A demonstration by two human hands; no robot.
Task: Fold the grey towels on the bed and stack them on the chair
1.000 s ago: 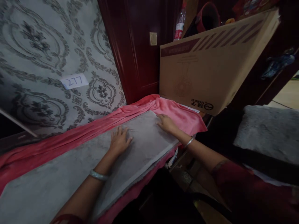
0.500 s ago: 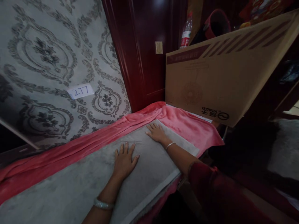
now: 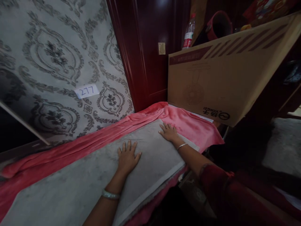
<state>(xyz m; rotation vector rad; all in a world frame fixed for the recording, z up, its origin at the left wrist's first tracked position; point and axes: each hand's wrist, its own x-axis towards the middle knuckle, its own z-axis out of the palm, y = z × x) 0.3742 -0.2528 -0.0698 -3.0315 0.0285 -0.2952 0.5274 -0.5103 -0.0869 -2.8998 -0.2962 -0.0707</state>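
Head view: both hands flat on a grey cloth, pink cover beneath.
Grey cloth (image 3: 70, 185) runs from frame centre toward 8 o'clock, pink cover (image 3: 190, 128) showing along both long sides. Left hand (image 3: 128, 159) palm down on it, fingers spread wide, gripping nothing. Right hand (image 3: 169, 133), at 2 o'clock from the left, lies near the cloth's far end, fingers parted. Cardboard box (image 3: 211, 78) at 2 o'clock of frame; numbered paper slip (image 3: 87, 91) between 9 and 10.
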